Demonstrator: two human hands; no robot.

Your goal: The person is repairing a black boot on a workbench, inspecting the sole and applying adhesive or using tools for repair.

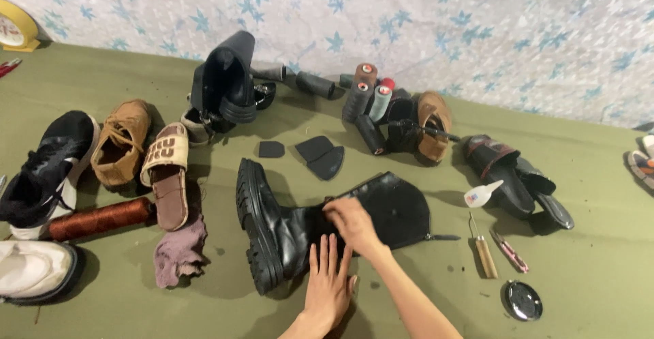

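Note:
A black leather boot (272,226) lies on its side on the green cloth, thick sole to the left and its shaft spread open to the right. My left hand (328,283) rests flat on the boot's lower shaft, fingers straight and together. My right hand (351,223) presses on the shaft just above it, fingers curled over the leather near the open zip edge. A zip pull (443,237) sticks out at the shaft's right end.
Black rubber heel pieces (320,155) lie behind the boot. Thread spools (368,97), a brown spool (102,218), a glue bottle (482,194), an awl (482,249), small snips (509,252), a round tin (523,301), a rag (178,252) and several shoes surround it.

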